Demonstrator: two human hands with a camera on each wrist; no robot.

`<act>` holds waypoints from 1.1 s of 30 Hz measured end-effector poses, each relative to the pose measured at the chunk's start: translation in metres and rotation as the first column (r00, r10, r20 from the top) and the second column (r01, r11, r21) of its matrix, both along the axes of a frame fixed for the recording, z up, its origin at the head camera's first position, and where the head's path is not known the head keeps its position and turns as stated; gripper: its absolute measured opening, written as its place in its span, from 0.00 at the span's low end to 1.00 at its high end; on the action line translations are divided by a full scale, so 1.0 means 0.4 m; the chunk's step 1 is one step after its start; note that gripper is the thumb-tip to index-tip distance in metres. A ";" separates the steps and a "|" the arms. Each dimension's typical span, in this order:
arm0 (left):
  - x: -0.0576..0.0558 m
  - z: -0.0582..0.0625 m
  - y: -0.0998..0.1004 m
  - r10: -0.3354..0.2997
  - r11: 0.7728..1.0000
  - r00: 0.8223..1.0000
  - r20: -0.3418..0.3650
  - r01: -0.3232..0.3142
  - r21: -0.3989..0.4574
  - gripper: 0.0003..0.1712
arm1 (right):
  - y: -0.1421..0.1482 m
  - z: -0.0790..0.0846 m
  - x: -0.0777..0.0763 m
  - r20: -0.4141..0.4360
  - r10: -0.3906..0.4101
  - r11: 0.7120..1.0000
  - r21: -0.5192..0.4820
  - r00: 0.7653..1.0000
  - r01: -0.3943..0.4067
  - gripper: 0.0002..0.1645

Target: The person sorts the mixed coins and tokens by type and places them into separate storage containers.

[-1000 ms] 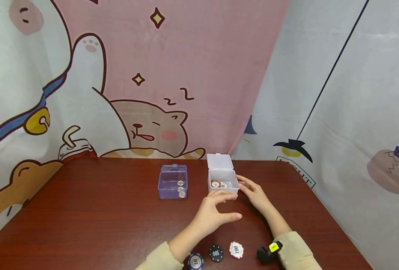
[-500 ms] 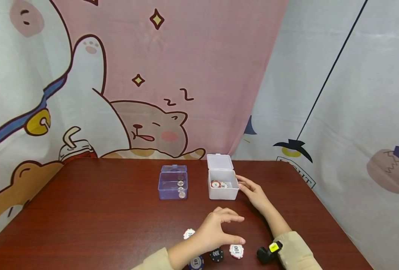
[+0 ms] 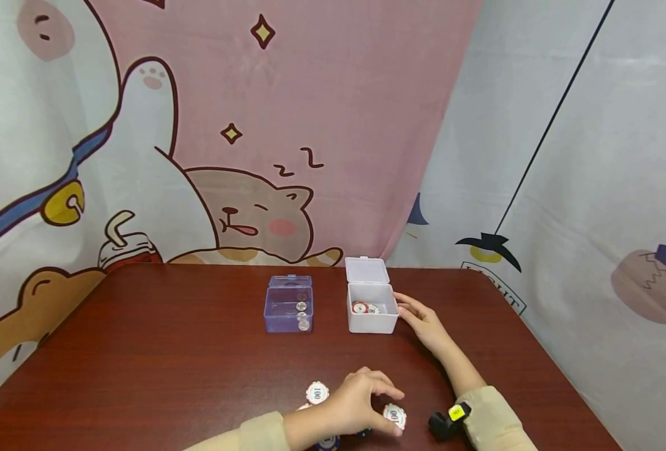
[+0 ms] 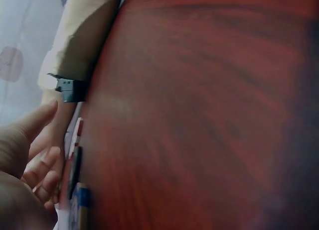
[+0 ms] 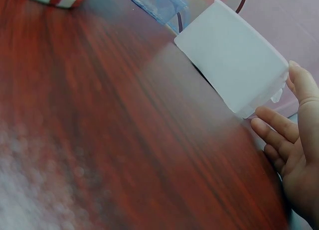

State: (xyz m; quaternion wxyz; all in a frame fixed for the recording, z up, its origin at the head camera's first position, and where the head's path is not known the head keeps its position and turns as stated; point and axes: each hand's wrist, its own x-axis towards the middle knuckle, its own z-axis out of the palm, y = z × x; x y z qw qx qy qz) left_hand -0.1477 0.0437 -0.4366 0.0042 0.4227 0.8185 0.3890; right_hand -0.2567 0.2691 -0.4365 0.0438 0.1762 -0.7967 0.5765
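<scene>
In the head view, my left hand (image 3: 361, 401) is low over the near part of the table, thumb and fingers spread apart around a white poker chip (image 3: 395, 414) marked 100. A black chip (image 3: 364, 432) and a blue chip (image 3: 327, 443) are partly hidden beneath that hand. My right hand (image 3: 425, 322) touches the right side of a white lidded box (image 3: 371, 323) with straight fingers; its lid stands up at the back. Inside lie a red-and-white chip (image 3: 359, 307) and a white one (image 3: 373, 309). The right wrist view shows those fingertips at the box (image 5: 229, 56) edge.
Left of the white box stands a translucent blue box (image 3: 279, 322), lid raised, with several clear round pieces (image 3: 302, 307) inside. Another white chip (image 3: 317, 392) lies left of my left hand. A black wrist device (image 3: 445, 425) sits by my right sleeve. A patterned cloth hangs behind the table (image 3: 169, 351).
My left hand has drawn back from the front of the white box toward the near chips and lowered around the white 100 chip. My right hand has stayed at the box.
</scene>
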 end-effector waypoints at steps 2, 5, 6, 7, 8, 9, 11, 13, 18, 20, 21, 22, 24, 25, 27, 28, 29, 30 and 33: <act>0.001 -0.005 0.001 0.015 1.000 1.000 0.005 -0.015 -0.018 0.24 | 0.000 0.000 0.000 0.003 -0.002 1.000 -0.001 1.000 0.002 0.26; 0.000 -0.012 0.003 0.036 0.999 0.999 -0.009 -0.036 -0.038 0.25 | 0.000 0.001 0.000 0.006 -0.004 1.000 0.001 1.000 0.004 0.26; -0.001 -0.014 0.004 0.041 0.998 0.999 -0.011 -0.042 -0.044 0.25 | 0.000 0.002 0.001 0.005 -0.004 1.000 0.002 1.000 0.004 0.26; -0.001 -0.015 0.004 0.046 0.998 0.999 -0.013 -0.047 -0.051 0.25 | -0.001 0.003 0.001 0.004 -0.004 1.000 0.002 1.000 0.004 0.26; -0.002 -0.017 0.005 0.049 0.997 0.999 -0.012 -0.050 -0.057 0.26 | -0.001 0.003 0.002 0.004 -0.003 1.000 0.001 1.000 0.003 0.26; -0.003 -0.018 0.005 0.051 0.997 0.999 -0.013 -0.052 -0.063 0.26 | -0.002 0.004 0.002 0.004 -0.002 1.000 0.001 1.000 0.002 0.26; -0.005 -0.020 0.006 0.055 0.996 0.998 -0.018 -0.056 -0.075 0.27 | -0.002 0.005 0.003 0.003 0.001 1.000 -0.002 1.000 -0.001 0.26; -0.005 -0.021 0.006 0.055 0.994 0.998 -0.032 -0.058 -0.090 0.27 | -0.003 0.005 0.003 0.003 0.004 1.000 -0.006 1.000 -0.004 0.26; -0.004 -0.021 0.012 0.054 0.989 0.995 -0.089 -0.065 -0.134 0.28 | -0.002 0.002 0.002 -0.001 0.006 1.000 -0.009 1.000 -0.006 0.26; -0.004 -0.021 0.014 0.053 0.987 0.993 -0.105 -0.068 -0.146 0.28 | -0.002 0.002 0.001 0.000 0.002 1.000 -0.008 1.000 -0.002 0.26; -0.004 -0.022 0.014 0.053 0.986 0.993 -0.108 -0.069 -0.150 0.28 | -0.001 0.001 0.001 0.001 0.000 1.000 -0.006 1.000 0.000 0.26; -0.004 -0.022 0.015 0.054 0.986 0.992 -0.110 -0.070 -0.153 0.27 | -0.001 0.000 0.000 0.001 -0.002 1.000 -0.004 1.000 0.002 0.26; -0.004 -0.022 0.015 0.053 0.986 0.992 -0.116 -0.071 -0.153 0.27 | 0.000 -0.001 -0.001 0.001 -0.004 1.000 0.001 1.000 0.004 0.26; -0.004 -0.022 0.015 0.051 0.986 0.992 -0.118 -0.069 -0.152 0.26 | 0.000 -0.002 -0.002 0.001 -0.005 1.000 0.001 1.000 0.005 0.26; -0.005 -0.021 0.015 0.048 0.986 0.992 -0.119 -0.066 -0.152 0.25 | 0.000 -0.002 -0.002 0.002 -0.004 1.000 0.001 1.000 0.004 0.26; -0.005 -0.021 0.015 0.046 0.986 0.991 -0.124 -0.065 -0.155 0.25 | 0.000 -0.002 -0.002 0.004 -0.002 1.000 -0.001 1.000 0.002 0.26; -0.005 -0.020 0.014 0.044 0.985 0.991 -0.130 -0.065 -0.158 0.24 | 0.000 -0.001 -0.001 0.006 -0.001 1.000 -0.003 1.000 0.001 0.26; -0.005 -0.020 0.014 0.043 0.985 0.990 -0.135 -0.065 -0.162 0.24 | 0.000 0.000 -0.001 0.009 0.001 1.000 -0.006 1.000 -0.001 0.26; -0.006 -0.018 0.014 0.040 0.983 0.988 -0.148 -0.065 -0.172 0.23 | 0.000 0.003 0.001 0.014 0.002 1.000 -0.013 1.000 -0.002 0.26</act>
